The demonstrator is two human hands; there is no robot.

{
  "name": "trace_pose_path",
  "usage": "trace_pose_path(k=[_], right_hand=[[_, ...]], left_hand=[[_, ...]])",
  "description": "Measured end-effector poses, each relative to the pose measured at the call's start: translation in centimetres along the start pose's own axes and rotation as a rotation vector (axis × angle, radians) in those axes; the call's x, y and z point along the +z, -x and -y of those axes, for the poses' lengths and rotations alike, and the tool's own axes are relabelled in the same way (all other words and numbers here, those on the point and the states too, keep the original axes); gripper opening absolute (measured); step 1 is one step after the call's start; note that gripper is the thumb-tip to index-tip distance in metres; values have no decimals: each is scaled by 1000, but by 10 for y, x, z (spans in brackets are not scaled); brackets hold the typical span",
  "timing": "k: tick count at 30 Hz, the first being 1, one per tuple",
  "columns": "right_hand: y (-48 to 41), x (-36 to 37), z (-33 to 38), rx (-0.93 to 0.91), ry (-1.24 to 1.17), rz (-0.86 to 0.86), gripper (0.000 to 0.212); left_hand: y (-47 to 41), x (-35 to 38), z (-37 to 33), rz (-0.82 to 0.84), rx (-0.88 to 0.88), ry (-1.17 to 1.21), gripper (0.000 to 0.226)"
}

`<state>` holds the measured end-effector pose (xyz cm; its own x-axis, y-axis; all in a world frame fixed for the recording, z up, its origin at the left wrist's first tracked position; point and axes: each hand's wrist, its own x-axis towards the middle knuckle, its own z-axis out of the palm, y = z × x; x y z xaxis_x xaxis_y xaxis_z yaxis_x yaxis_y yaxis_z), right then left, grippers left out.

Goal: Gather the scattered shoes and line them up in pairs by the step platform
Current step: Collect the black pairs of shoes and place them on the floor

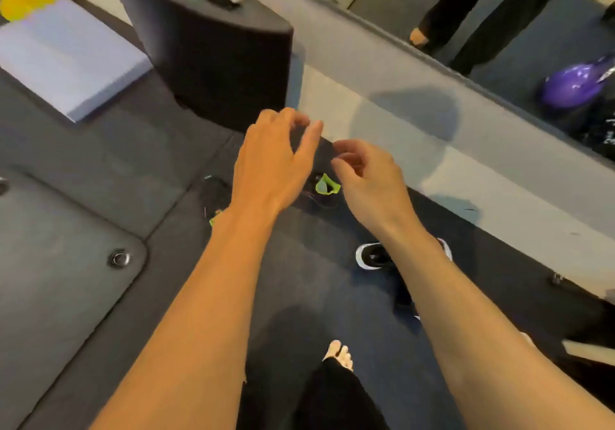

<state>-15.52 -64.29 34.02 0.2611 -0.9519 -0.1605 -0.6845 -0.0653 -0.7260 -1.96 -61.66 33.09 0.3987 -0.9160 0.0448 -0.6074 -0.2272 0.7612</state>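
Two bare hands, left hand (269, 166) and right hand (369, 180), grips loosely open, empty, above a black lime-lined shoe (324, 190), dark padded mat (100, 150)

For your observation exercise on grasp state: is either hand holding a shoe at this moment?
No. The left hand and right hand hover empty, fingers curled, above the black shoe with the green tongue.

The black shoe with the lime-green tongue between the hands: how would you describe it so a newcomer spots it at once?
Start at the tall black cylindrical stand on the dark floor mat; just in front of it hover the left hand and right hand. Between them lies the black shoe with the lime-green tongue. The black shoe with a white sole, nearer the camera, has no green.
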Motion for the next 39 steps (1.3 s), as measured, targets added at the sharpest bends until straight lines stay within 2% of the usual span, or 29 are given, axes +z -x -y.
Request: trace_pose_path(k=[3,6,9,11,14,17,18,20,23,26,29,31,33,35,37,39], right_hand=[[-49,59,-81,-22,-11,-2,33],[-97,121,-154,9,56,86,40],[-128,193,-220,72,253,307,28],[-142,225,-254,135,382,311,27],[-163,251,-283,188,425,144,41],[-180,271,-296,202,594,66,63],[-184,275,-300,210,650,63,62],[-193,274,-307,185,788,43,45],[-204,266,-295,116,928,30,19],[-210,275,-255,75,794,75,17],[-203,298,-223,28,589,144,25],[-195,317,-214,12,482,166,28],[-188,334,-214,5,359,185,28],[-181,347,-216,-14,215,239,30],[-173,353,-220,-37,139,301,41],[-166,350,-225,-29,168,403,45]], left_hand=[[-13,78,70,-32,-63,20,33],[-11,152,124,-43,-16,-171,37],[-1,223,167,66,8,-277,34],[-8,253,197,147,-73,-289,37],[-29,270,237,187,-73,-359,42],[-51,269,265,83,-85,-429,44],[-55,266,274,40,-114,-443,45],[-57,254,294,0,-184,-501,53],[-50,228,331,93,-248,-747,61],[-47,203,351,280,-315,-953,59],[-44,196,354,351,-345,-960,51],[-35,193,358,363,-384,-950,53],[-22,189,364,370,-407,-884,57],[-10,191,374,451,-359,-741,59],[1,193,381,564,-284,-621,49],[4,192,383,516,-259,-589,39]])
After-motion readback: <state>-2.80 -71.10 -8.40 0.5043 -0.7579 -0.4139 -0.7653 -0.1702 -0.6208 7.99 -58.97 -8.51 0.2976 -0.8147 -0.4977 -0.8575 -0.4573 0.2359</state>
